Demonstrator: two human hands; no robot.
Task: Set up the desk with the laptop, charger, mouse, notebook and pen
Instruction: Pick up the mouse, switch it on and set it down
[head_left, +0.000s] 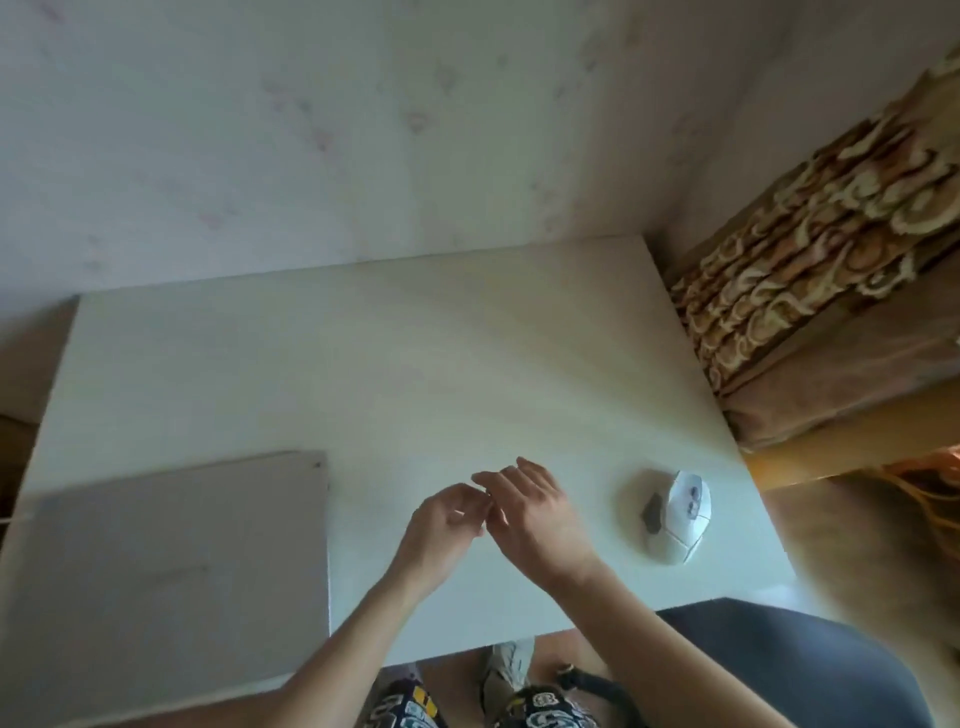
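Head view: the left hand (447, 525) and right hand (535, 512) meet over the desk (415, 364), fingers loosely curled and tips touching; whether they pinch anything I cannot tell. Left of the left hand lies the closed laptop (171, 571); right of the right hand sits the mouse (675, 517). No charger, notebook or pen shows. The mouse lies near the desk's right edge, so a careless sweep outward could knock it off.
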